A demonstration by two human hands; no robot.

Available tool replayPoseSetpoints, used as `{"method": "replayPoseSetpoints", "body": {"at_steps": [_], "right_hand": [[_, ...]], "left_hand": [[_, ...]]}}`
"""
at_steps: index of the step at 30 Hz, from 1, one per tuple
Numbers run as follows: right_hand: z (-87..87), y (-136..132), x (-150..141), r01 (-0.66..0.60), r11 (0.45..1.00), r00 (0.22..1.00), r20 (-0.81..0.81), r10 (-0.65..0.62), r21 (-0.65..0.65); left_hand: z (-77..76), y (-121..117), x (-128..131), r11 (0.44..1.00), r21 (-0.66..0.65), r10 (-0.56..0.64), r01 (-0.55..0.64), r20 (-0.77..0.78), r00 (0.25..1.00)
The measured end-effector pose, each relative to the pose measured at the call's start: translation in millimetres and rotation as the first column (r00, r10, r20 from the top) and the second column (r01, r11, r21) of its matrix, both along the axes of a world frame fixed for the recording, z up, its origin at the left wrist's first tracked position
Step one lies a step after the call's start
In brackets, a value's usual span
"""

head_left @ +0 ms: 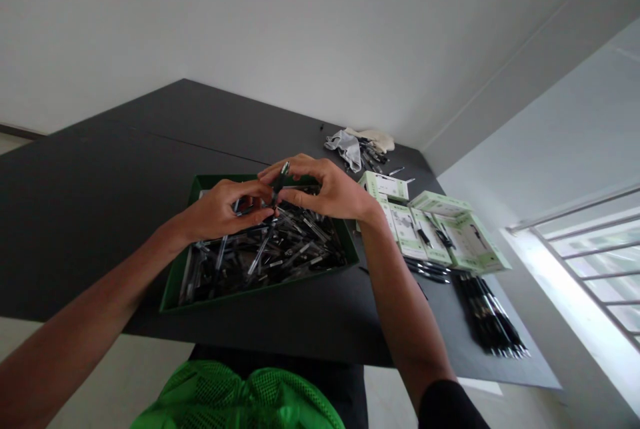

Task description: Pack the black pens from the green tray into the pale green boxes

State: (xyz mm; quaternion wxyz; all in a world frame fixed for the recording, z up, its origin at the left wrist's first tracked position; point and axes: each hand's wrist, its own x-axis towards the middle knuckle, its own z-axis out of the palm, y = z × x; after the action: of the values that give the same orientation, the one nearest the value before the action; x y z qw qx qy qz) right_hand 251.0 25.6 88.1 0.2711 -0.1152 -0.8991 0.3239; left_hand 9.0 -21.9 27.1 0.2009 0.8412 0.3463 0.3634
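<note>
Our left hand (231,207) and right hand (325,187): both pinched one slim black-and-clear plastic pen (280,182), held above the pen-filled green rectangular tray (173,282); open dark tabletop (100,202) lay leftward.

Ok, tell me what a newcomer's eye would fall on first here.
Probably the shallow green rectangular tray heaped with loose clear and black pens, with the left hand and right hand holding a dark pen above it. The vivid green mesh fabric at the bottom edge likely competes, then the pale green-and-white boxes at the right.
</note>
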Motion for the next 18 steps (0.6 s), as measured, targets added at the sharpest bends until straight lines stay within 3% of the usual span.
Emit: {"method": "replayPoseSetpoints", "body": {"at_steps": [7,9,15,18], "right_hand": [[-11.2,-1,-11,0.261,0.965,0.964,-0.053,-0.260,0.006],[-14.7,-1,-14,0.253,0.968,0.964,-0.085,-0.252,-0.009],[-9.5,0,-11,0.057,0.998,0.994,-0.092,-0.060,-0.037],[-6.0,0,-11,0.104,0.993,0.991,-0.084,-0.108,-0.048]], "left_hand": [[-0.7,0,-1,1.000,-0.023,0.005,-0.006,-0.021,1.000],[-1.5,1,-1,1.000,-0.015,0.012,-0.013,-0.021,1.000],[-0.7,1,-1,1.000,-0.010,0.017,-0.017,0.038,0.999],[0.8,0,0,1.000,-0.014,0.023,-0.023,0.042,0.999]]}}
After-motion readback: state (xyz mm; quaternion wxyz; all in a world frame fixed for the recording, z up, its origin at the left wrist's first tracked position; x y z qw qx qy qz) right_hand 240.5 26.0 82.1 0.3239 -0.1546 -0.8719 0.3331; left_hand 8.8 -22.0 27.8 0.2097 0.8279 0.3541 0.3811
